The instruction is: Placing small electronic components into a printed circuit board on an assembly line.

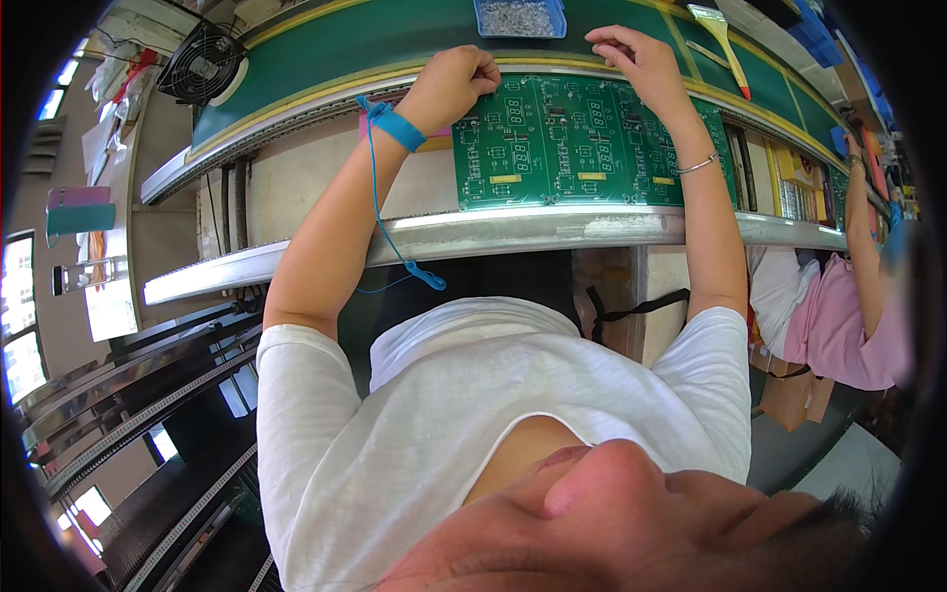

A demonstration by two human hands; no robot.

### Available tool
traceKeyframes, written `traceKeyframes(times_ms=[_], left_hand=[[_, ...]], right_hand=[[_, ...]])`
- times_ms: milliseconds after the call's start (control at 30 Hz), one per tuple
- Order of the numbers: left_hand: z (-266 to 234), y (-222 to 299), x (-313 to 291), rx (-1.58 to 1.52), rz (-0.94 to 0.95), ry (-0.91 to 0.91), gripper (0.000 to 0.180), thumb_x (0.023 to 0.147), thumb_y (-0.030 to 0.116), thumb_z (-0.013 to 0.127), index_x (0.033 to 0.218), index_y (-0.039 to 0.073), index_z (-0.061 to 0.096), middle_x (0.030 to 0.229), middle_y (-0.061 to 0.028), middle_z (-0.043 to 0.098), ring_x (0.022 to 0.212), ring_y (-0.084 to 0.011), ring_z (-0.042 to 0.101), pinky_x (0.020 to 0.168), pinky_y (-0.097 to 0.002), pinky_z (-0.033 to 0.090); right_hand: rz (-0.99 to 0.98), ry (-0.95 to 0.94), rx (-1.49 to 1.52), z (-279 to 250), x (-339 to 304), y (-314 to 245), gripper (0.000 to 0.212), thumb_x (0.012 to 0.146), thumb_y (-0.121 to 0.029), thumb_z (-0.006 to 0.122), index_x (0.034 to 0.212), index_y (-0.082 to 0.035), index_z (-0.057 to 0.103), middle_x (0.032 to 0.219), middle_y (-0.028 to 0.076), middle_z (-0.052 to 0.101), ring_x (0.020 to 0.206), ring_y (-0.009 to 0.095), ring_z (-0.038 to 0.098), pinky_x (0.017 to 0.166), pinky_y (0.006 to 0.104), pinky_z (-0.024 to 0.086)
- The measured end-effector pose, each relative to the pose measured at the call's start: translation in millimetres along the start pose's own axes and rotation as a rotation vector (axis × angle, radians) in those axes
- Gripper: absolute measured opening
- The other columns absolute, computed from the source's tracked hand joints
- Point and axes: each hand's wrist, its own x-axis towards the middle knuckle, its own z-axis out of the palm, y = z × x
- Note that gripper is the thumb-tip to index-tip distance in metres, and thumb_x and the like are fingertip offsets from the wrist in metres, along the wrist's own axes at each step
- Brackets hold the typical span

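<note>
My hands are well apart, the left hand (462, 74) curled by the far left corner of the flat green circuit board (538, 148), the right hand (639, 65) bent near its far edge; I cannot tell whether either grips anything. The board lies between smooth metal rails (552, 227), beyond them a boxy blue plastic tray (560, 22) of small clear pieces (518, 18).

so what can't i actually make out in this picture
All in the head view:
- Whether the left hand holds anything: its curled fingers hide the grip.
- Part of the green circuit board panel: behind the right forearm.
- Shapes of the clear parts in the blue bin: too small.
- What the co-worker's hand holds: too small, near the rim.
</note>
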Motion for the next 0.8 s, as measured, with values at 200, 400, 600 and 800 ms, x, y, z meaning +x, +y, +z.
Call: traceKeyframes(times_ms=[200, 400, 600, 800], left_hand=[[3.5, -0.9, -0.2, 0.004, 0.037, 0.039, 0.009, 0.084, 0.006, 0.071, 0.091, 0.000, 0.070, 0.090, -0.0158, 0.068, 0.083, -0.0334, 0.065, 0.075, -0.0424, 0.051], [5.3, -1.4, 1.3, -0.001, 0.051, 0.030, 0.009, 0.084, 0.006, 0.071, 0.091, 0.000, 0.070, 0.091, -0.0157, 0.067, 0.085, -0.0342, 0.065, 0.076, -0.0425, 0.051], [4.1, -0.7, 0.7, 0.008, 0.061, 0.015, 0.010, 0.084, 0.005, 0.071, 0.093, 0.000, 0.069, 0.093, -0.0159, 0.067, 0.086, -0.0343, 0.065, 0.077, -0.0421, 0.051], [3.1, -1.3, 0.6, 0.030, 0.110, 0.005, 0.010, 0.086, 0.002, 0.070, 0.095, -0.002, 0.068, 0.094, -0.0153, 0.067, 0.086, -0.0310, 0.065, 0.077, -0.0391, 0.051]], right_hand=[[-0.023, -0.072, -0.130, -5.6, 3.2, -4.3, 0.019, 0.101, -0.017, 0.061, 0.116, -0.010, 0.070, 0.098, 0.006, 0.076, 0.084, 0.014, 0.069, 0.079, 0.0278, 0.055], [-0.048, -0.062, -0.103, -9.9, 2.2, 2.6, 0.020, 0.101, -0.012, 0.057, 0.120, -0.009, 0.066, 0.101, 0.006, 0.077, 0.085, 0.014, 0.069, 0.082, 0.0283, 0.056], [-0.018, -0.086, -0.066, -9.9, 1.2, -4.6, 0.019, 0.101, -0.010, 0.056, 0.118, -0.007, 0.065, 0.104, 0.006, 0.077, 0.087, 0.014, 0.070, 0.084, 0.0280, 0.056], [-0.036, -0.100, -0.089, -9.5, -1.0, -10.5, 0.013, 0.099, -0.012, 0.062, 0.111, -0.006, 0.066, 0.099, 0.003, 0.073, 0.087, 0.013, 0.068, 0.081, 0.0270, 0.054]])
